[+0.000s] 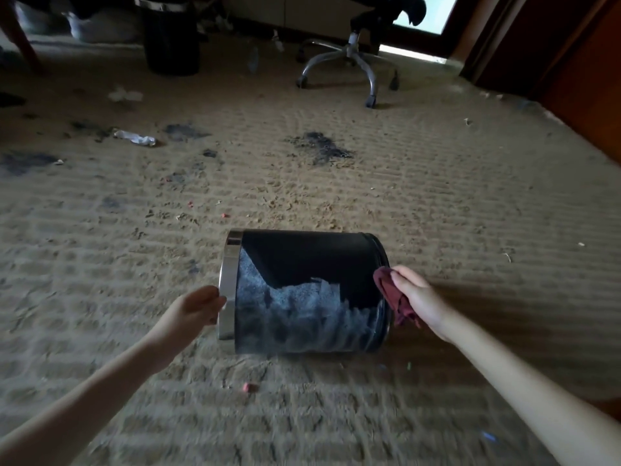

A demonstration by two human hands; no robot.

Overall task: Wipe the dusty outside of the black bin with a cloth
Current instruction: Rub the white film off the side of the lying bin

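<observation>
A black bin [302,264] lies on its side on the carpet, its chrome-rimmed mouth to the left and its base to the right. The upper part of its wall is clean black; the lower, nearer part carries a grey dust film. My left hand [193,309] grips the chrome rim at the mouth. My right hand [415,297] holds a dark red cloth [389,290] against the bin's base end on the right.
Beige carpet [437,203] with dark stains and scattered litter surrounds the bin. A second black bin [171,38] stands upright at the back left. An office chair's chrome base [353,62] is at the back; a wooden wall [578,79] runs along the right.
</observation>
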